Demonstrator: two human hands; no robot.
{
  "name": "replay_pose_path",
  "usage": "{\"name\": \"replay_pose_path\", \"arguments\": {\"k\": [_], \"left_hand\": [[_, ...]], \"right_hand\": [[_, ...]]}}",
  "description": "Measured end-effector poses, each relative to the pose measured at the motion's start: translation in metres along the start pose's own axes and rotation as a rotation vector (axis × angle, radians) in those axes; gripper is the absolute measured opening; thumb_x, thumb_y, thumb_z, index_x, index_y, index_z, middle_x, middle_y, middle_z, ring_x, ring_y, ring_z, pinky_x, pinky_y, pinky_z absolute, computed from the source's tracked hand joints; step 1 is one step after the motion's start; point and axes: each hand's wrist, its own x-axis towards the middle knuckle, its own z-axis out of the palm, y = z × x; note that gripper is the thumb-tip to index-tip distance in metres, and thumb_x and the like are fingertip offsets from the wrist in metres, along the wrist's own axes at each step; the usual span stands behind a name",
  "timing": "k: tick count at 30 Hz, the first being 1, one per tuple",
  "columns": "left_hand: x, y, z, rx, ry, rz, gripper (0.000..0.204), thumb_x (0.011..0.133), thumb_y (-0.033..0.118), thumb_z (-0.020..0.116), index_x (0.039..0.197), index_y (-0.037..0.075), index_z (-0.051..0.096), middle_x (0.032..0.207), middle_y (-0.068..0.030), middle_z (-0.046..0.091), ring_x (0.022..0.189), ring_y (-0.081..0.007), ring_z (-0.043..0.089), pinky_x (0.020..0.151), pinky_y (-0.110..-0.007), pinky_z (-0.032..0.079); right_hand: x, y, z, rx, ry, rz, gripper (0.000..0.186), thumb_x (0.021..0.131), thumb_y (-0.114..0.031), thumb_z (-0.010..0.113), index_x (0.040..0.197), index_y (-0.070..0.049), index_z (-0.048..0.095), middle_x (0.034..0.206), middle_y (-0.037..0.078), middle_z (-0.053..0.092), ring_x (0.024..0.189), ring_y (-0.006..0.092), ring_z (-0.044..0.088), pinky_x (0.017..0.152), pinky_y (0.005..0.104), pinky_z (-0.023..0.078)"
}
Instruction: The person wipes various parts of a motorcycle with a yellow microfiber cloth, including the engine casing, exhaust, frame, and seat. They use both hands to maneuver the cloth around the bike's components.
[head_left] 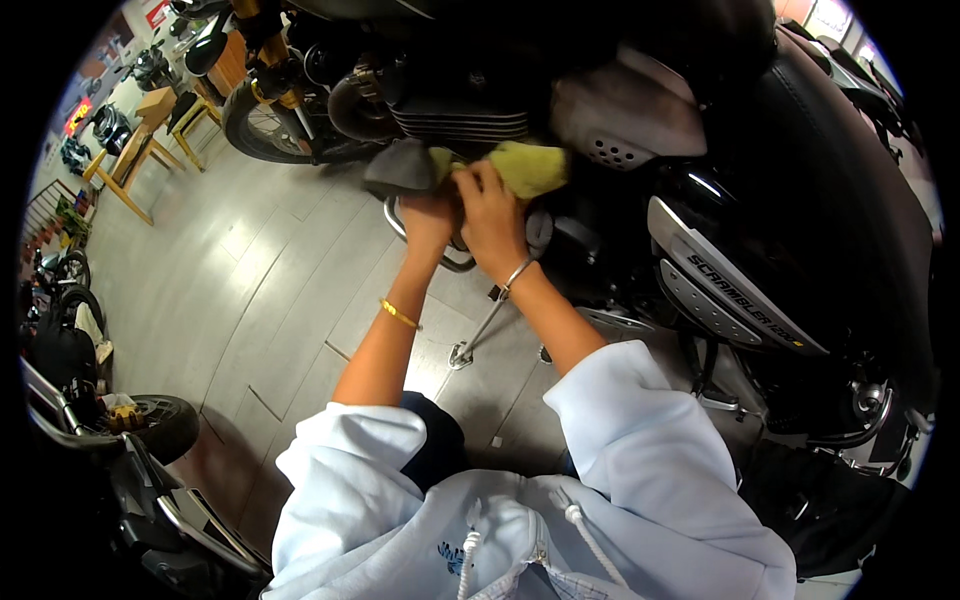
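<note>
Low on the side of a black motorcycle [750, 120], below its finned engine part [460, 122], my two hands are close together by a curved metal bar [398, 228]. My left hand [428, 215] has its fingers closed and partly hidden under a blurred dark grey item [395, 166], possibly a cloth or cover; what it grips is unclear. My right hand [485, 210] is closed on a yellow-green cloth [530, 168], which spreads rightward from the fingers and partly shows between the hands, against the lower engine area.
The front wheel [255, 135] stands upper left, a side stand [460, 350] reaches the tiled floor [250, 300]. Another motorcycle [150, 500] is close at lower left. Wooden stools [130, 165], a cardboard box [152, 105] and more motorcycles line the far left. A dark bag-like item [820, 500] lies lower right.
</note>
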Motion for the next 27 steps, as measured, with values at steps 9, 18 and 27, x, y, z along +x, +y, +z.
{"name": "replay_pose_path", "arguments": {"k": [9, 18, 27], "left_hand": [[-0.014, 0.066, -0.013, 0.201, 0.307, 0.473, 0.037, 0.084, 0.017, 0.066, 0.116, -0.001, 0.06, 0.113, -0.018, 0.064, 0.106, -0.0347, 0.059, 0.093, -0.046, 0.042], [0.061, 0.114, 0.035, 0.361, 0.151, 0.771, 0.033, 0.093, 0.009, 0.053, 0.124, 0.002, 0.059, 0.125, -0.0176, 0.059, 0.117, -0.033, 0.054, 0.103, -0.04, 0.038], [0.037, 0.15, 0.061, -0.049, 0.065, 0.945, 0.043, 0.07, 0.008, 0.071, 0.112, 0.001, 0.064, 0.102, -0.0152, 0.065, 0.094, -0.0351, 0.061, 0.086, -0.042, 0.046]], "right_hand": [[0.011, -0.038, -0.07, -0.094, 0.482, -0.353, 0.045, 0.069, 0.003, 0.062, 0.112, -0.01, 0.062, 0.127, 0.008, 0.05, 0.125, 0.0278, 0.042, 0.099, 0.0428, 0.033], [0.05, -0.016, -0.135, -0.639, 0.369, -0.088, 0.052, 0.073, -0.017, 0.068, 0.123, -0.03, 0.059, 0.135, -0.005, 0.046, 0.123, 0.018, 0.042, 0.094, 0.0493, 0.035], [0.028, -0.02, -0.168, -0.671, 0.295, 0.053, 0.051, 0.062, 0.003, 0.065, 0.113, 0.0, 0.062, 0.133, 0.017, 0.046, 0.127, 0.0352, 0.04, 0.104, 0.0464, 0.03]]}}
